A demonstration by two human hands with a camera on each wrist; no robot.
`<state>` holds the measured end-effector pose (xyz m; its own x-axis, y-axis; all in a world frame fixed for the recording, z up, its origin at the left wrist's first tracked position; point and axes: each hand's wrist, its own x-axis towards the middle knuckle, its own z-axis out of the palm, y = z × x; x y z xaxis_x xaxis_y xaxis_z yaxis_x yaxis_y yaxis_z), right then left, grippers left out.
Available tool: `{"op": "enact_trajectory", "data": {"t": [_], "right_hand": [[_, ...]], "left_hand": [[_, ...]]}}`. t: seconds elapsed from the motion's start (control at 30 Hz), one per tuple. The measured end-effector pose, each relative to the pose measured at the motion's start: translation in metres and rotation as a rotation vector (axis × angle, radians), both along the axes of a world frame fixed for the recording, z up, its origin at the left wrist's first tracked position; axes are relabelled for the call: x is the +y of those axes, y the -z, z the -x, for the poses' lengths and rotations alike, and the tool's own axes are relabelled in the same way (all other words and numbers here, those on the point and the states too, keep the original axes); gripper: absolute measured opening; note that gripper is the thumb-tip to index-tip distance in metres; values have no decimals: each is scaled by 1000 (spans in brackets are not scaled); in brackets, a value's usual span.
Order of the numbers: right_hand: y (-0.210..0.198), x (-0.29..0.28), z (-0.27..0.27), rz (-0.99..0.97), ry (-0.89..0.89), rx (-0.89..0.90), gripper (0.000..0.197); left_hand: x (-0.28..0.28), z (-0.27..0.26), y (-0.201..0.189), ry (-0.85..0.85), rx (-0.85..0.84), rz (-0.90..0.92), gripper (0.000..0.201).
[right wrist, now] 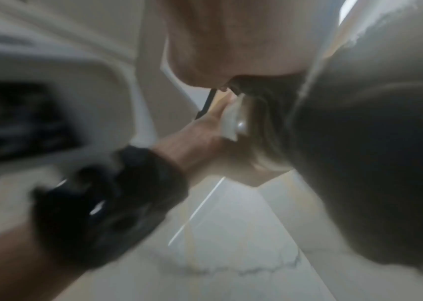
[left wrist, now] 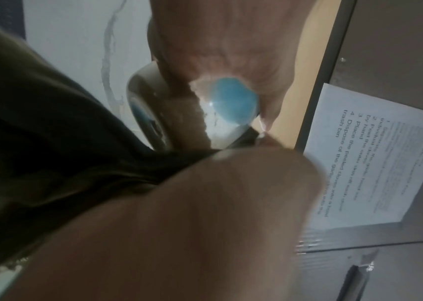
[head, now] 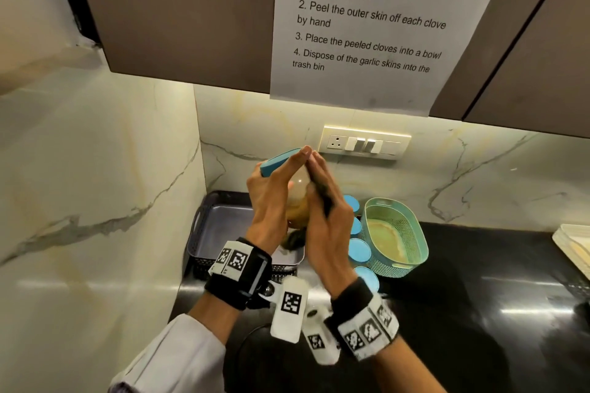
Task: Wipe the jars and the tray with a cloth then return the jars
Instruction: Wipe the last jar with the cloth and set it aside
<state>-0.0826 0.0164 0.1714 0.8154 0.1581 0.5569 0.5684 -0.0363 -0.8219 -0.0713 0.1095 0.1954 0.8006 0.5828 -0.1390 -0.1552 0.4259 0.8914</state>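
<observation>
A clear jar (head: 297, 198) with a blue lid (head: 277, 161) is held up in the air above the grey tray (head: 220, 226). My left hand (head: 274, 191) grips it from the left, fingers lying along its side. My right hand (head: 329, 217) wraps a dark cloth (head: 293, 239) against the jar's right side, and the cloth's tail hangs below. The two hands' fingertips meet over the jar. In the left wrist view the jar (left wrist: 220, 122) sits between fingers and cloth (left wrist: 51, 142). The right wrist view is blurred, showing the cloth (right wrist: 372, 163) and a bit of the jar (right wrist: 238, 122).
Several blue-lidded jars (head: 359, 249) stand on the black counter (head: 479, 297) between the tray and a green perforated basket (head: 396, 233). A switch plate (head: 364, 142) is on the marble wall behind. Cabinets hang overhead. A pale object (head: 574, 246) lies at the right edge.
</observation>
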Motion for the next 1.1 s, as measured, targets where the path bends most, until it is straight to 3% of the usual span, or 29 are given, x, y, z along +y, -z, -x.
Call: {"op": "enact_trajectory", "data": {"t": [0.07, 0.13, 0.17, 0.3, 0.57, 0.63, 0.73, 0.87, 0.97, 1.03, 1.1], "right_hand": [[16, -2, 5, 156, 12, -214, 49], [16, -6, -6, 199, -45, -250, 44], [10, -9, -12, 151, -93, -180, 41], [-28, -17, -28, -91, -109, 386, 25], [-34, -19, -31, -324, -129, 798, 35], [-29, -14, -21, -301, -45, 664, 30], [-15, -14, -1, -164, 101, 287, 26], [14, -14, 20, 39, -14, -42, 46], [26, -9, 25, 190, -79, -297, 44], [24, -10, 13, 164, -121, -229, 43], [4, -10, 0, 33, -103, 60, 38]], "left_hand": [[4, 1, 5, 14, 1, 30, 110], [4, 4, 7, 26, -20, 79, 111], [2, 7, 6, 23, -24, 79, 106], [-8, 13, -2, 18, 18, 17, 97], [-14, 13, -14, 34, 52, -78, 69], [-12, 13, -15, 36, 54, -96, 82], [-6, 12, -11, 9, 19, -136, 99], [4, 13, 3, -38, 15, -68, 104], [8, 17, 11, -23, -12, -29, 114], [8, 17, 14, -23, -11, -40, 116], [6, 17, 15, -37, 12, -81, 106]]}}
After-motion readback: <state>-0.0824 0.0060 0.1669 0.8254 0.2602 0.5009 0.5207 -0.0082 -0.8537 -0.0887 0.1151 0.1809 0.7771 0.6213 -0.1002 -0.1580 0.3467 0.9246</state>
